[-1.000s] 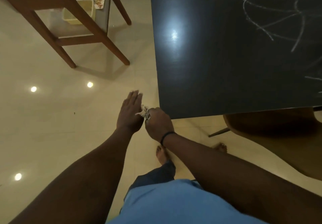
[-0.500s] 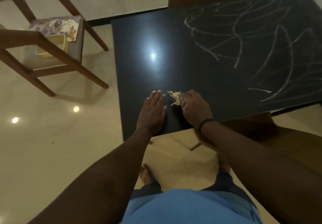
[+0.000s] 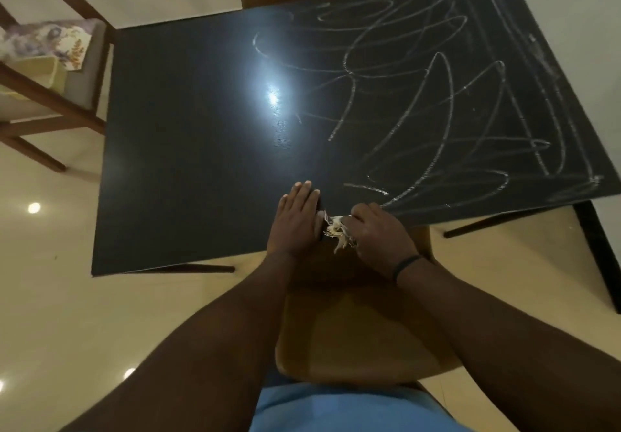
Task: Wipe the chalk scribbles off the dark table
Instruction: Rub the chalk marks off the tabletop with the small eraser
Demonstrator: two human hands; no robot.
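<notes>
Now: I compare this view with the two before it.
Change: both hands have come from off the near corner to the near edge of the surface (image 3: pixel 201 169).
Left hand (image 3: pixel 297 223): flat, fingers (image 3: pixel 302 193) together, pressed on the bare dark top.
Right hand (image 3: pixel 378 233): curled shut on a frayed pale rag (image 3: pixel 336 231), which sticks out toward the left hand.
Scribbles (image 3: pixel 437 95): all untouched, starting just beyond the right knuckles and running far and right.
Meaning: I judge wiping is about to begin.
Edges: near edge under both wrists; a chair (image 3: pixel 353 330) sits below them.
Room: open ahead of the fingers, nothing standing on top.
</notes>
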